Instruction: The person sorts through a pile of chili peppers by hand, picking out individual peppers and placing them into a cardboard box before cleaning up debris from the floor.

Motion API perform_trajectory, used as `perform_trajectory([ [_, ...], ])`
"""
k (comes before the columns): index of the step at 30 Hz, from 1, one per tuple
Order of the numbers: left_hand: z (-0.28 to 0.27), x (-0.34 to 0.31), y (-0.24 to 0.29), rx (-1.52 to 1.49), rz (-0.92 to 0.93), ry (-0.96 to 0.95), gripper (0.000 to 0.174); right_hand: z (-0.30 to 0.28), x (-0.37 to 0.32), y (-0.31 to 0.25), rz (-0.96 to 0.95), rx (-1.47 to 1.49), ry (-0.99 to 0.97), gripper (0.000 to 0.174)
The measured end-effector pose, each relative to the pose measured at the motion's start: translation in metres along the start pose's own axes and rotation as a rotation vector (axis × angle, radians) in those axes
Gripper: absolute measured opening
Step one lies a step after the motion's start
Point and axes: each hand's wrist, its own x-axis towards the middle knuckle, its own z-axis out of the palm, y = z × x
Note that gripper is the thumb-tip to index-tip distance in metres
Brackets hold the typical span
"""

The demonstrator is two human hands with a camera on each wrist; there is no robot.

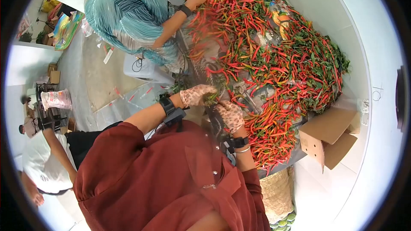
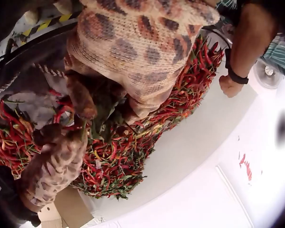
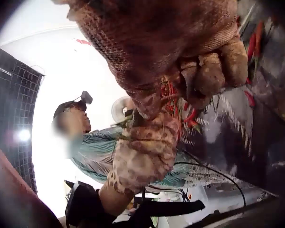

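My left hand [image 1: 196, 95], in a spotted fabric glove, grips a bunch of green leaves and stems [image 1: 210, 99]. In the left wrist view the dark leaves [image 2: 104, 111] hang beneath its curled fingers. My right hand [image 1: 231, 116], in a matching glove, is close beside it with the fingers bent, as the right wrist view shows. A thin green stem [image 2: 83, 132] shows at the right fingertips; what lies inside that palm is hidden. Beyond both hands spreads a large heap of red chili peppers [image 1: 274, 124] mixed with green stems and leaves.
A person in a teal patterned shirt [image 1: 128, 15] works at the heap's far left. An open cardboard box [image 1: 329, 134] stands by the white wall at right, and a woven sack [image 1: 277, 190] below the table. Another person in white [image 1: 45, 158] is behind at left, near a white stool [image 1: 143, 68].
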Motion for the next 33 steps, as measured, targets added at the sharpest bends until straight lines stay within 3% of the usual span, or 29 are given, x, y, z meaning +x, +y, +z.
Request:
perform_trajectory([
  [1, -0.005, 0.005, 0.013, 0.064, 0.006, -0.034, 0.049, 0.006, 0.002, 0.003, 0.231, 0.11, -0.061, 0.023],
  [2, -0.008, 0.009, 0.02, 0.127, 0.012, -0.069, 0.054, 0.008, -0.001, 0.006, 0.234, 0.112, -0.061, 0.023],
  [4, -0.011, 0.001, 0.018, 0.153, -0.026, -0.15, 0.056, 0.01, -0.007, 0.012, 0.065, 0.028, 0.02, 0.022],
  [8, -0.016, -0.009, 0.028, 0.13, -0.134, -0.274, 0.058, 0.013, -0.012, 0.019, 0.231, 0.112, -0.113, 0.025],
  [10, -0.018, -0.014, 0.03, 0.134, -0.122, -0.261, 0.059, 0.0, -0.013, 0.001, 0.027, -0.098, -0.097, 0.025],
  [14, -0.041, -0.02, 0.039, 0.185, -0.317, -0.263, 0.06, 0.018, -0.02, 0.027, 0.081, -0.06, -0.049, 0.025],
  [17, -0.061, -0.032, 0.033, 0.309, -0.379, -0.279, 0.051, 0.018, -0.019, 0.043, 0.393, 0.069, 0.147, 0.026],
  [20, -0.073, -0.033, 0.036, 0.158, -0.353, -0.215, 0.048, 0.006, -0.011, 0.052, 0.506, 0.009, 0.217, 0.029],
  [22, -0.071, -0.033, 0.029, 0.174, -0.381, -0.214, 0.047, 0.005, -0.005, 0.057, 0.545, -0.077, 0.166, 0.033],
  [24, -0.066, -0.029, 0.024, 0.093, -0.53, -0.275, 0.048, 0.003, -0.002, 0.057, 0.55, -0.205, 0.145, 0.034],
  [25, -0.063, -0.028, 0.023, 0.094, -0.529, -0.275, 0.048, 0.009, -0.001, 0.063, 0.55, -0.206, 0.146, 0.034],
  [27, -0.056, -0.027, 0.022, 0.293, -0.28, -0.203, 0.049, 0.021, 0.001, 0.074, 0.506, -0.395, 0.139, 0.033],
  [31, -0.054, -0.027, 0.019, 0.246, -0.236, -0.174, 0.049, 0.017, 0.0, 0.075, 0.573, -0.233, 0.159, 0.033],
  [33, -0.053, -0.025, 0.021, 0.209, -0.307, -0.163, 0.049, 0.009, -0.005, 0.074, 0.578, -0.028, 0.238, 0.03],
])
